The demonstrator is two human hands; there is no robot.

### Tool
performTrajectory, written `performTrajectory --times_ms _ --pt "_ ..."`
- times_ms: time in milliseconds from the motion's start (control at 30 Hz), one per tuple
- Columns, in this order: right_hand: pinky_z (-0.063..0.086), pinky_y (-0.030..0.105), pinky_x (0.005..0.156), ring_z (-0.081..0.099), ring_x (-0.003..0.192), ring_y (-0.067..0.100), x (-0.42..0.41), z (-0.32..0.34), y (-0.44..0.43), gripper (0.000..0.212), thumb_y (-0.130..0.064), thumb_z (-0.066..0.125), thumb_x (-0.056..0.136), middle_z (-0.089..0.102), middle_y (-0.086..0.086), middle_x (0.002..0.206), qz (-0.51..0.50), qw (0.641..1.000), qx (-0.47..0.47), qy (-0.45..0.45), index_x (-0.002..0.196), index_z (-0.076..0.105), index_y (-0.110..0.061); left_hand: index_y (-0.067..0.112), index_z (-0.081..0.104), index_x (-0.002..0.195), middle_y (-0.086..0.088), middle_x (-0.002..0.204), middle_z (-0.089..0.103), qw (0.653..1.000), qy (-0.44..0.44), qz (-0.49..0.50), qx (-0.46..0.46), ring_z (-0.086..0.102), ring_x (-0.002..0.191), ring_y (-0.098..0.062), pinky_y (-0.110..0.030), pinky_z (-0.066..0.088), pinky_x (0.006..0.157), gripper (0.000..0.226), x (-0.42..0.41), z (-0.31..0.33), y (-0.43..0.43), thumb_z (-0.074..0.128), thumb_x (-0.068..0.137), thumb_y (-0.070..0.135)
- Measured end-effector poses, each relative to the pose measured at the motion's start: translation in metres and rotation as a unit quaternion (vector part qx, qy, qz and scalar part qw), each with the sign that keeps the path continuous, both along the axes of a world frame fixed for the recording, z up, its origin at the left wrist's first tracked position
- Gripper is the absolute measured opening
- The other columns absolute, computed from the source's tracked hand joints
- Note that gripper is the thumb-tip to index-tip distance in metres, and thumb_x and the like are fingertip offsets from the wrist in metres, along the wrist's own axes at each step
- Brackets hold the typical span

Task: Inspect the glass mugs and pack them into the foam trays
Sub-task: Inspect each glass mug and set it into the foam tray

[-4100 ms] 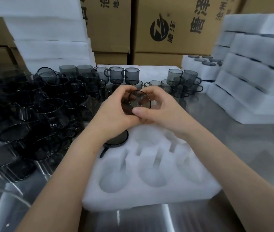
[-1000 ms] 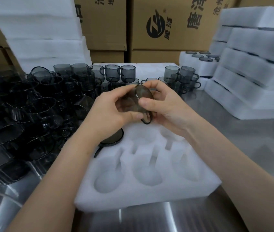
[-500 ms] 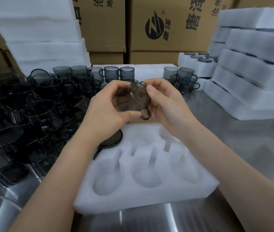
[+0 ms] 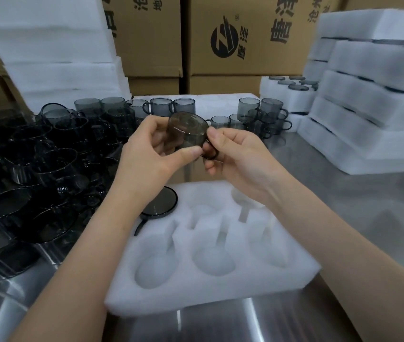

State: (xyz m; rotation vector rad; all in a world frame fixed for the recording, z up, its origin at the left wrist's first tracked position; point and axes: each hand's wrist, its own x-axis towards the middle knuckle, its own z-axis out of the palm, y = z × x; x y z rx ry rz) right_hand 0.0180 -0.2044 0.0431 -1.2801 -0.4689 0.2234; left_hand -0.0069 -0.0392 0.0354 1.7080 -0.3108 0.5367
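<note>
Where cardboard boxes (image 4: pixel 245 45) rise, foam stacks (image 4: pixel 369 112) flank the steel table (image 4: pixel 349 208).

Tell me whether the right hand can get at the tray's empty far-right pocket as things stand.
Probably yes: that pocket lies open just below the right hand, nothing between. The hand does pinch the handle of the mug, which the left hand also holds.

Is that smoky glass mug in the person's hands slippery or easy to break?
Probably fragile: the mug looks like thin tinted glass. Likely smooth and slippery; the left hand grips its body while the right hand pinches the handle. On its side it might roll until the handle catches.
</note>
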Motion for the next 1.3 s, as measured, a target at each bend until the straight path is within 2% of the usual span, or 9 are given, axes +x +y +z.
performTrajectory --times_ms 233,433,533,667,800,967,1067,1167,1300 --pt "0.051 0.020 0.058 0.057 0.062 0.008 -0.003 -0.001 0.002 0.018 0.007 0.047 0.094 0.067 -0.001 0.075 0.020 0.996 0.054 -0.070 0.097 0.063 -0.001 0.022 0.060 0.102 0.001 0.102 0.074 0.998 0.052 0.030 0.003 0.070 0.099 -0.015 -0.042 0.051 0.096 0.037 0.001 0.002 0.003 0.065 0.075 0.047" --pt "0.053 0.024 0.054 0.058 0.055 0.011 -0.006 0.000 0.002 0.025 0.012 0.056 0.090 0.059 -0.001 0.078 -0.042 0.981 -0.020 -0.188 0.095 0.067 -0.010 0.004 0.062 0.098 -0.009 0.098 0.073 0.996 0.079 -0.005 -0.031 0.073 0.091 -0.021 -0.026 0.056 0.079 0.058 0.000 0.002 -0.001 0.060 0.077 0.058" --pt "0.047 0.022 0.048 0.052 0.047 0.012 -0.004 -0.002 0.003 0.019 0.003 0.061 0.090 0.055 -0.002 0.073 -0.090 0.968 -0.049 -0.227 0.091 0.071 -0.013 -0.007 0.059 0.105 -0.016 0.096 0.072 0.995 0.088 -0.029 -0.032 0.073 0.083 -0.023 -0.040 0.058 0.085 0.072 -0.002 0.004 -0.003 0.056 0.073 0.057" --pt "0.039 0.021 0.044 0.044 0.045 0.016 0.000 -0.004 0.003 0.022 -0.024 0.058 0.089 0.049 0.000 0.056 -0.088 0.980 -0.051 -0.170 0.074 0.074 -0.023 0.005 0.057 0.102 -0.007 0.090 0.075 0.995 0.096 -0.035 -0.001 0.073 0.080 -0.021 -0.045 0.053 0.087 0.057 -0.002 0.006 -0.004 0.057 0.073 0.055" --pt "0.035 0.025 0.052 0.042 0.048 0.013 0.003 -0.003 0.002 0.043 -0.037 0.052 0.094 0.048 -0.006 0.052 -0.049 0.994 -0.044 -0.088 0.057 0.067 -0.022 0.010 0.055 0.103 0.005 0.090 0.073 0.996 0.071 -0.047 -0.008 0.071 0.085 -0.008 -0.018 0.053 0.071 0.034 -0.002 0.003 -0.003 0.066 0.079 0.031" --pt "0.041 0.027 0.056 0.044 0.046 0.016 0.004 -0.002 0.002 0.060 -0.045 0.049 0.098 0.050 -0.001 0.049 -0.070 0.994 -0.081 -0.018 0.046 0.061 -0.019 0.023 0.056 0.104 0.009 0.102 0.071 0.996 0.053 -0.059 0.045 0.066 0.102 -0.005 -0.024 0.050 0.090 0.031 -0.001 0.000 0.000 0.075 0.080 0.027" --pt "0.046 0.027 0.049 0.049 0.046 0.016 0.004 0.000 0.000 0.044 -0.039 0.051 0.099 0.053 0.005 0.060 -0.086 0.996 -0.003 0.010 0.065 0.064 -0.014 0.025 0.056 0.104 0.020 0.096 0.070 0.996 0.053 -0.071 0.029 0.062 0.097 0.003 -0.016 0.047 0.088 0.025 -0.001 -0.002 -0.001 0.067 0.085 0.036" --pt "0.051 0.032 0.061 0.058 0.064 0.018 0.005 -0.001 0.000 0.018 -0.029 0.059 0.095 0.062 0.010 0.085 -0.112 0.993 -0.007 -0.042 0.103 0.064 -0.014 0.021 0.058 0.111 0.013 0.103 0.066 0.996 0.051 -0.074 0.026 0.058 0.096 0.001 -0.017 0.046 0.089 0.041 -0.004 -0.001 -0.001 0.054 0.084 0.052" --pt "0.055 0.036 0.076 0.069 0.092 0.030 0.003 -0.006 0.005 0.051 -0.048 0.054 0.081 0.065 0.016 0.117 0.002 0.998 -0.051 -0.036 0.123 0.053 -0.018 0.025 0.058 0.121 0.018 0.110 0.066 0.992 0.059 -0.106 0.045 0.058 0.099 0.011 -0.006 0.041 0.084 0.041 -0.006 0.002 -0.005 0.050 0.089 0.051"
